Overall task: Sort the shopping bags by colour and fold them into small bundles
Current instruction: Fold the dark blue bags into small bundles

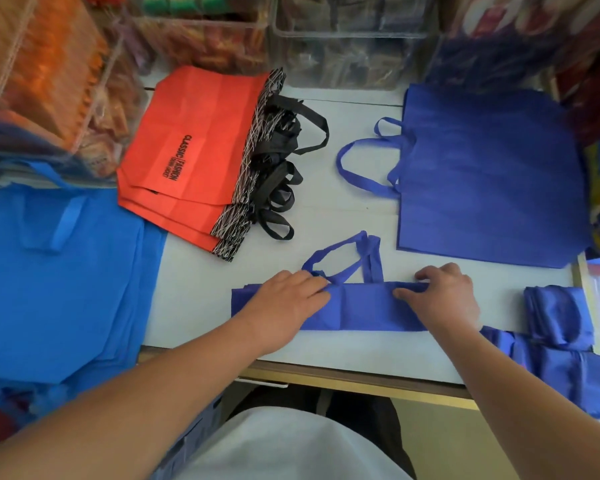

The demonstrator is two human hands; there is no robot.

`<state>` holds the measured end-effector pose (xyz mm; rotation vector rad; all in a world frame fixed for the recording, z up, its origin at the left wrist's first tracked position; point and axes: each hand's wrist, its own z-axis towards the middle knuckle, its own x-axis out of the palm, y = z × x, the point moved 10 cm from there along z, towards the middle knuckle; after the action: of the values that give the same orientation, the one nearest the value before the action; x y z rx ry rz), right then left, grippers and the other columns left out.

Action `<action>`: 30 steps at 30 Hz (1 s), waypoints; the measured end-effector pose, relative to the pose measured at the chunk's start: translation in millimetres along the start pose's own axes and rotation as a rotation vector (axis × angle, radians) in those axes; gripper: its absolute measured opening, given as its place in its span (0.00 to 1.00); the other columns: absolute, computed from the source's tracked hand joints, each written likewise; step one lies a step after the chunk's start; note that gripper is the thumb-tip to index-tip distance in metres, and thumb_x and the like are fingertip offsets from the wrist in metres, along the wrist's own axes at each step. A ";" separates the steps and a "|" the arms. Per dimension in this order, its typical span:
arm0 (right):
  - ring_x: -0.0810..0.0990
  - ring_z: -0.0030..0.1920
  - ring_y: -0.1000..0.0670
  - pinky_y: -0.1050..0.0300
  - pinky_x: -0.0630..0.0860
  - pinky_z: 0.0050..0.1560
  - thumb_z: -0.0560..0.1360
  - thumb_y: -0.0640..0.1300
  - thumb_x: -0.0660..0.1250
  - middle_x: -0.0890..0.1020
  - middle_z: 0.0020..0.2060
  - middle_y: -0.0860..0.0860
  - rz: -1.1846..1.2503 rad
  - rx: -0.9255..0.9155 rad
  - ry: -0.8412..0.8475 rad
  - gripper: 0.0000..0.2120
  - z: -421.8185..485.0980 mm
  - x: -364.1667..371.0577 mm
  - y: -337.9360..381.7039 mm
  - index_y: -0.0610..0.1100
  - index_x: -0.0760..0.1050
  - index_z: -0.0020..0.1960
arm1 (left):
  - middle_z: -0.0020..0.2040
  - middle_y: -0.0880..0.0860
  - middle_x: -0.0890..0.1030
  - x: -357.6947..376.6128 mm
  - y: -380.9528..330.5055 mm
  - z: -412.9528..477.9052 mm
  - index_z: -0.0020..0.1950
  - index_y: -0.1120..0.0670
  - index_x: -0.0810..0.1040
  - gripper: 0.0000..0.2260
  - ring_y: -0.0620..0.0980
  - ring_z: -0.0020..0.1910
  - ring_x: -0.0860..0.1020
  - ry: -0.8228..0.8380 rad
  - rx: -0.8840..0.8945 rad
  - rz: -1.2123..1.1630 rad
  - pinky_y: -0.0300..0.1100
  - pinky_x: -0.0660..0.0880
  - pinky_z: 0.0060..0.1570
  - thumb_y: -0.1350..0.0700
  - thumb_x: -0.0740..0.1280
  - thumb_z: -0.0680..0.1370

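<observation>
A dark blue shopping bag (364, 308) lies folded into a long strip near the table's front edge, its handles sticking out toward the back. My left hand (284, 306) lies flat on the strip's left part, fingers straight by the handle base. My right hand (447, 296) pinches the strip's upper edge on the right, thumb on top and fingers curled over the far edge. A stack of flat dark blue bags (492, 174) lies at the back right. Folded dark blue bundles (561, 341) sit at the front right. Several orange bags (194, 150) with black handles lie fanned at the back left. Light blue bags (59, 278) cover the left.
Clear plastic bins (347, 39) full of packaged goods line the back of the white table (343, 209). More packed goods (42, 71) crowd the back left corner. The table's wooden front edge (361, 379) runs just behind my lap.
</observation>
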<state>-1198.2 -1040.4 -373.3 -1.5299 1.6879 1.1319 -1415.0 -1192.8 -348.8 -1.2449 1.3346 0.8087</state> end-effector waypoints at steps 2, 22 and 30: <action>0.70 0.64 0.44 0.48 0.73 0.47 0.71 0.66 0.73 0.71 0.63 0.50 0.002 0.068 -0.058 0.30 -6.9 -0.4 -8.8 0.53 0.74 0.68 | 0.81 0.49 0.62 15.2 4.5 4.6 0.78 0.50 0.64 0.26 0.54 0.79 0.60 0.122 -0.056 -0.031 0.52 0.63 0.74 0.53 0.66 0.80; 0.64 0.70 0.38 0.37 0.63 0.69 0.82 0.58 0.61 0.63 0.73 0.44 0.262 0.147 -0.152 0.31 -22.5 20.3 -27.5 0.48 0.57 0.80 | 0.80 0.44 0.29 75.0 58.9 -41.7 0.81 0.41 0.32 0.28 0.49 0.79 0.29 0.294 -0.306 -0.068 0.55 0.36 0.78 0.42 0.41 0.83; 0.78 0.52 0.42 0.49 0.74 0.47 0.76 0.62 0.71 0.79 0.52 0.48 0.547 0.349 -0.006 0.26 -19.3 -9.4 -30.4 0.45 0.73 0.63 | 0.80 0.44 0.30 68.4 54.9 -44.0 0.82 0.42 0.35 0.28 0.49 0.80 0.30 0.284 -0.326 -0.111 0.53 0.35 0.79 0.43 0.41 0.83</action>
<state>-1164.6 -1052.1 -362.4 -0.8712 2.2361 1.0130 -1469.3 -1237.6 -417.0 -1.7281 1.3773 0.8140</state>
